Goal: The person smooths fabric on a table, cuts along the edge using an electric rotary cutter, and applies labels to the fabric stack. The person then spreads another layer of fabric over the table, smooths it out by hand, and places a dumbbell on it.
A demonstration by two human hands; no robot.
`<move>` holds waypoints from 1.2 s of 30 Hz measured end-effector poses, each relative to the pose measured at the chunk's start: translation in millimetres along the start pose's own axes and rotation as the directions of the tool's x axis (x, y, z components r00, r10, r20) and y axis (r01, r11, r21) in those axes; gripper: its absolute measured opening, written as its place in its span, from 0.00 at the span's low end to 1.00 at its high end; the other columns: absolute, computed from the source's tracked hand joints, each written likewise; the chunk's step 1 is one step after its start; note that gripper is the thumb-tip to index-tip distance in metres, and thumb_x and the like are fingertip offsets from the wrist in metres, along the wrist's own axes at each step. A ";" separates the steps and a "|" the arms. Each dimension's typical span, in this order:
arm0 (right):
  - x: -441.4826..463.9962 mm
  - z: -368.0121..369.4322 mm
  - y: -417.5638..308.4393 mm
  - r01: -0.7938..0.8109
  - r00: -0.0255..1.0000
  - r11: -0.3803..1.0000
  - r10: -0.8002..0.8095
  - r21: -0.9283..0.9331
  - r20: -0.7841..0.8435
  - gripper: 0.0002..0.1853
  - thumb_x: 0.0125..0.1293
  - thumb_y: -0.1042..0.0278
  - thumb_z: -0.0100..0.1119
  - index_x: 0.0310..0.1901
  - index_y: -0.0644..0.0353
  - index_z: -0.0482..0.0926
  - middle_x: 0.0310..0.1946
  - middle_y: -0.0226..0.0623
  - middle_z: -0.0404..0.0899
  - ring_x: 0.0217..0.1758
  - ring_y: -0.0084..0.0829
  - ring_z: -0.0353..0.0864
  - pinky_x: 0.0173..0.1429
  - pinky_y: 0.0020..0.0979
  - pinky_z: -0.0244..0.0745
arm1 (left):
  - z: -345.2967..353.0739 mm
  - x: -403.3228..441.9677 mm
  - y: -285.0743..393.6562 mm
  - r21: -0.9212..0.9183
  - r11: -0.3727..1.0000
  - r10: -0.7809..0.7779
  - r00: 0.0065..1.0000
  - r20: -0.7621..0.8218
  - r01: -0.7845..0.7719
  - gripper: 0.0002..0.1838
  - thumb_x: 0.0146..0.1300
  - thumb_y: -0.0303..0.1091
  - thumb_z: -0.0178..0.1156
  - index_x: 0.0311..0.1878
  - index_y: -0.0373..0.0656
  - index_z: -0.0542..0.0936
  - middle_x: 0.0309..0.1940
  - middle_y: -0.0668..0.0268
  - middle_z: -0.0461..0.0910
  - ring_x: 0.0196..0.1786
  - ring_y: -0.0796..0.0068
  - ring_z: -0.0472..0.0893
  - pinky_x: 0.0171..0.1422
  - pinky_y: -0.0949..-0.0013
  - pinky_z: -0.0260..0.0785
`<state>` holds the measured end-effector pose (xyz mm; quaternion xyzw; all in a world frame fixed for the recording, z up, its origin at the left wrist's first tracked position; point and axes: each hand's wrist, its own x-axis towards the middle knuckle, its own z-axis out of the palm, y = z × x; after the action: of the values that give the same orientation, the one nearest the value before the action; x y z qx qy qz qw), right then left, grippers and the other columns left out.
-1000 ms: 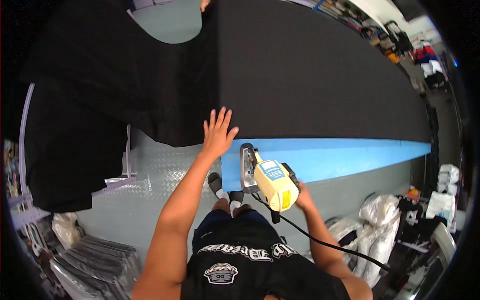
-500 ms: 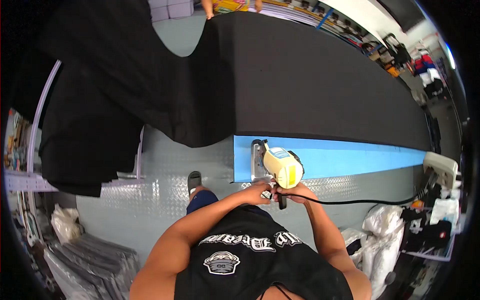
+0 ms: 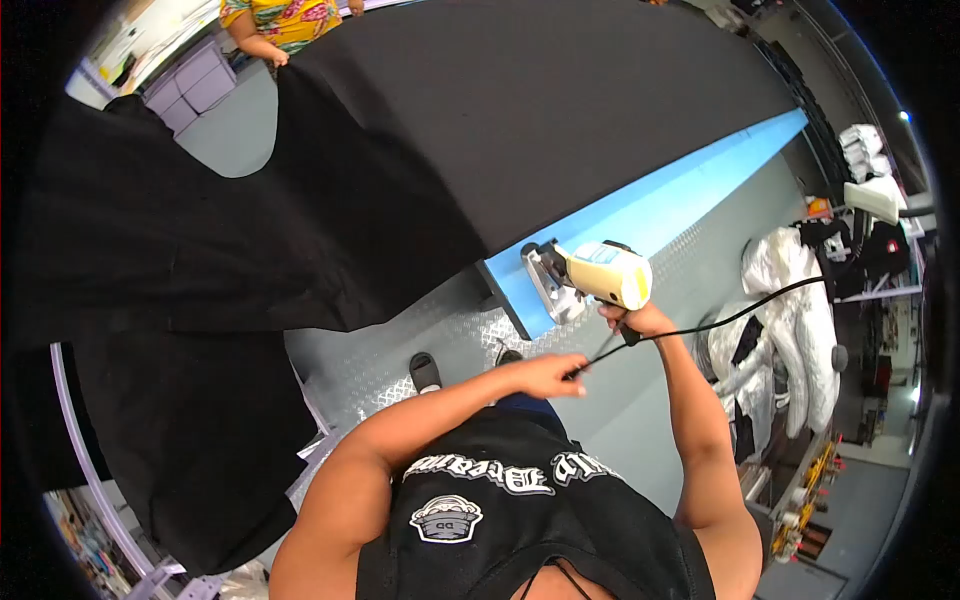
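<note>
A cream-coloured electric cutting machine point(image 3: 610, 272) stands with its metal base on the blue table point(image 3: 640, 215), near the table's left corner. My right hand point(image 3: 640, 318) is closed on the machine at its rear, partly hidden by the body. Below and to the left of it, my left hand point(image 3: 553, 375) is closed on the black cable point(image 3: 720, 324), which runs from the machine to the right. Black fabric point(image 3: 560, 110) covers most of the table and hangs in folds off its left end.
Across the table a person in a yellow patterned top point(image 3: 285, 22) holds the fabric edge. Plastic-wrapped bundles point(image 3: 790, 320) lie at the right on the grey floor point(image 3: 640, 400). A purple box point(image 3: 192, 88) is at the upper left.
My left hand left the fabric, met my right hand at the machine, and now is lower with the cable. The view has turned, so the table edge slants upward to the right.
</note>
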<state>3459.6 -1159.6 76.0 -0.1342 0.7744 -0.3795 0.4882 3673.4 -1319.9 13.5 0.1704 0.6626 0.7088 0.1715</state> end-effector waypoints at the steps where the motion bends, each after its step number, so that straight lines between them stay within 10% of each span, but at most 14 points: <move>1: -5.3 20.5 7.2 0.075 0.994 0.997 -0.074 0.018 -0.074 0.09 0.68 0.66 0.69 0.43 0.59 0.80 0.22 0.27 0.76 0.19 0.21 0.74 0.22 0.26 0.72 | 20.4 -4.8 4.0 -0.044 0.991 0.127 0.989 0.073 -0.124 0.37 0.70 0.49 0.64 0.73 0.38 0.65 0.48 0.50 0.83 0.53 0.59 0.84 0.58 0.59 0.74; 3: -13.8 64.7 7.0 0.030 0.963 0.989 0.009 0.142 -0.270 0.09 0.69 0.66 0.68 0.42 0.59 0.79 0.20 0.26 0.74 0.18 0.21 0.73 0.21 0.26 0.70 | 44.9 -12.8 23.2 0.018 0.995 0.091 0.957 0.274 -0.100 0.47 0.72 0.55 0.61 0.81 0.39 0.51 0.58 0.45 0.80 0.60 0.52 0.81 0.67 0.60 0.70; 6: -43.5 98.1 3.1 0.148 0.940 0.966 -0.071 0.213 -0.335 0.08 0.71 0.67 0.65 0.39 0.61 0.78 0.22 0.29 0.75 0.19 0.22 0.73 0.22 0.28 0.73 | 20.5 -40.7 31.2 0.218 0.976 -0.079 0.918 0.389 -0.009 0.45 0.71 0.64 0.56 0.80 0.43 0.57 0.63 0.44 0.77 0.64 0.46 0.79 0.70 0.54 0.68; 9: -83.1 106.7 2.0 0.340 0.894 0.930 -0.274 0.137 -0.355 0.09 0.73 0.68 0.62 0.44 0.65 0.79 0.26 0.35 0.78 0.24 0.27 0.78 0.28 0.31 0.77 | -58.8 -84.2 -54.9 0.482 0.690 -0.572 0.815 -0.094 0.540 0.21 0.63 0.49 0.65 0.49 0.42 0.86 0.50 0.53 0.86 0.48 0.53 0.85 0.51 0.53 0.77; 12: -96.1 121.8 -8.5 0.560 0.761 0.828 -0.515 -0.001 -0.393 0.14 0.73 0.62 0.63 0.46 0.67 0.78 0.29 0.37 0.80 0.32 0.29 0.81 0.41 0.32 0.77 | -124.3 -105.0 -120.6 0.235 0.636 -0.147 0.414 -0.898 0.735 0.28 0.52 0.38 0.74 0.51 0.40 0.70 0.46 0.51 0.78 0.51 0.47 0.80 0.53 0.49 0.74; 18: -101.3 132.1 -21.0 0.452 0.832 0.892 -0.424 -0.004 -0.358 0.13 0.71 0.62 0.63 0.39 0.66 0.78 0.22 0.35 0.76 0.21 0.28 0.76 0.28 0.28 0.72 | -176.3 -34.3 -163.9 0.237 0.560 0.045 0.256 -0.966 0.794 0.28 0.51 0.35 0.75 0.50 0.41 0.69 0.50 0.52 0.75 0.56 0.48 0.78 0.57 0.47 0.74; 24: -101.2 110.6 -22.8 0.354 0.888 0.926 -0.376 -0.131 -0.266 0.05 0.58 0.81 0.55 0.36 0.65 0.77 0.23 0.33 0.75 0.23 0.26 0.75 0.28 0.28 0.72 | -175.9 -94.8 -136.8 0.450 0.590 0.245 0.383 -0.891 0.670 0.19 0.49 0.25 0.68 0.42 0.44 0.71 0.38 0.56 0.76 0.45 0.47 0.80 0.48 0.48 0.75; 33: -101.2 90.6 -33.3 0.392 0.809 0.792 -0.539 -0.468 -0.235 0.09 0.58 0.75 0.63 0.41 0.62 0.81 0.27 0.34 0.80 0.27 0.32 0.80 0.35 0.34 0.75 | -141.9 -120.2 -11.4 0.576 0.564 0.369 0.443 -0.817 0.592 0.16 0.50 0.20 0.65 0.39 0.43 0.71 0.34 0.58 0.73 0.39 0.51 0.80 0.42 0.52 0.74; 36: -107.5 92.8 -49.1 0.193 0.954 0.974 -0.214 -0.118 -0.208 0.11 0.64 0.68 0.65 0.45 0.62 0.80 0.25 0.29 0.78 0.22 0.21 0.76 0.27 0.29 0.73 | -137.5 -120.1 0.3 0.561 0.598 0.350 0.442 -0.826 0.573 0.16 0.51 0.21 0.66 0.39 0.43 0.71 0.33 0.58 0.74 0.39 0.51 0.80 0.43 0.52 0.75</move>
<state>3583.6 -1173.0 159.7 -0.1940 0.8229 -0.4024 0.3511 3715.0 -1497.4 3.3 -0.2219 0.8964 0.2971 -0.2428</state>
